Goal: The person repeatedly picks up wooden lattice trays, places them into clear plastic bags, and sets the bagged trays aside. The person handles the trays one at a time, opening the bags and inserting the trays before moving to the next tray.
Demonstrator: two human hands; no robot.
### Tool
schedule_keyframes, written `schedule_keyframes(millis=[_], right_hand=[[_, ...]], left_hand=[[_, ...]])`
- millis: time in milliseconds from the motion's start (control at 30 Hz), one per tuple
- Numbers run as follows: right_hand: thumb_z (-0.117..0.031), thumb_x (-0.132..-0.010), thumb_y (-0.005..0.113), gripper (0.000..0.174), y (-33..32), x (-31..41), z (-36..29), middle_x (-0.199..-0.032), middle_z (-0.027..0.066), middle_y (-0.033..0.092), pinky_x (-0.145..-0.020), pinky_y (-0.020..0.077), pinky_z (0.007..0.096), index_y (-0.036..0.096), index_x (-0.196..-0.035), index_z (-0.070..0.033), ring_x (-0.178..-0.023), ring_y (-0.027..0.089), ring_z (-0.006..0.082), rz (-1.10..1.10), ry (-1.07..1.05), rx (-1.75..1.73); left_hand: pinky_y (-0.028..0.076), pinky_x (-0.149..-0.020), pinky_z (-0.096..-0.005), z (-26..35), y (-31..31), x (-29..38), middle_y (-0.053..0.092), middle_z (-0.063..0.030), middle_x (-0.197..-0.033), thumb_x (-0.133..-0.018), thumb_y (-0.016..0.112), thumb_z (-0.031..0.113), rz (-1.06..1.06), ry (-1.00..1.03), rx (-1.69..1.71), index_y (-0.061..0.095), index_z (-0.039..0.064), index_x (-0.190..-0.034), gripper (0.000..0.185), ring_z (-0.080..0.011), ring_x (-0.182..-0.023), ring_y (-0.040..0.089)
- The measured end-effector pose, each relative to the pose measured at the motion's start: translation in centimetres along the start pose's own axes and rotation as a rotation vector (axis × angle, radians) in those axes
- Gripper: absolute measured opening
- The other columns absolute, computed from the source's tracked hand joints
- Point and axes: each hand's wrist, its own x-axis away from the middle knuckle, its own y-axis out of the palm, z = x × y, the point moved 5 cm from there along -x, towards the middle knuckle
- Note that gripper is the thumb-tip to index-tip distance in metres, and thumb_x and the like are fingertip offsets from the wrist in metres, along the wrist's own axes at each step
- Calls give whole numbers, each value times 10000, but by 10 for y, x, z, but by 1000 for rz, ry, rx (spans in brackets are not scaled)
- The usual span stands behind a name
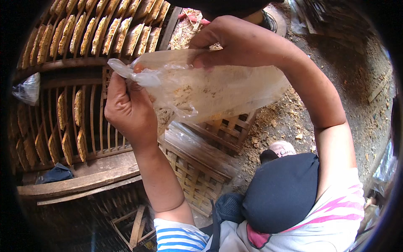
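A large translucent plastic bag (220, 91) with brownish specks is stretched between my two hands. My left hand (132, 110) pinches its twisted, knotted-looking end at the upper left. Over the bag's top edge arches my right hand (217, 47), thumb and fingers closed on the plastic. Part of my left fingertips is hidden behind the plastic. Below the bag are woven bamboo trays in wooden frames (195, 176), one with clear plastic on it.
Slatted wooden racks (88, 60) at the left hold rows of yellowish slabs (78, 107). A dark cloth (55, 174) lies on a wooden ledge (94, 181). Crumbs litter the ground (283, 116) at the right. Another person's dark-clad part shows at the top. A crumpled plastic bag (30, 89) hangs far left.
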Motion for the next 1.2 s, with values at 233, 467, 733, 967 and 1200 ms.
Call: schedule_keyframes(millis=[233,467,733,967,1200], right_hand=[[-115,-858,679,180,-8,21,5,-817,89,728,-721,525,317,751,-1006,-43,-753,692,178,-104,132,-9],[-129,-855,676,186,-15,42,25,-801,78,719,-724,520,314,742,-1001,-34,-748,673,164,-143,247,-139],[-160,-852,697,250,-77,114,95,-851,72,716,-791,533,323,695,-1049,-8,-829,686,172,-123,543,365],[-46,-864,673,122,-106,65,39,-866,125,717,-725,546,323,699,-969,13,-815,686,210,-131,222,403],[-142,-791,735,265,-39,4,-29,-961,170,669,-942,473,404,660,-1020,-31,-963,636,279,149,-337,841]], left_hand=[[350,-532,-186,4,5,5,603,30,-750,-1003,565,78,-13,-93,-32,687,-21,-1041,162,-6,-614,465],[439,-712,-236,-2,3,8,681,-28,-915,-987,562,67,-39,-114,-99,685,-31,-1077,182,-77,-783,577],[523,-826,-318,-60,-71,-14,689,-66,-1028,-996,562,155,193,-232,181,647,-1,-1151,237,-157,-890,637],[304,-1130,-474,-156,-83,34,450,-221,-1440,-834,648,26,-112,-344,-709,342,-3,-1452,691,-354,-1341,407],[539,-855,-398,-12,118,35,665,-179,-1175,-879,726,127,-531,-363,175,328,55,-1459,707,-288,-991,682]])
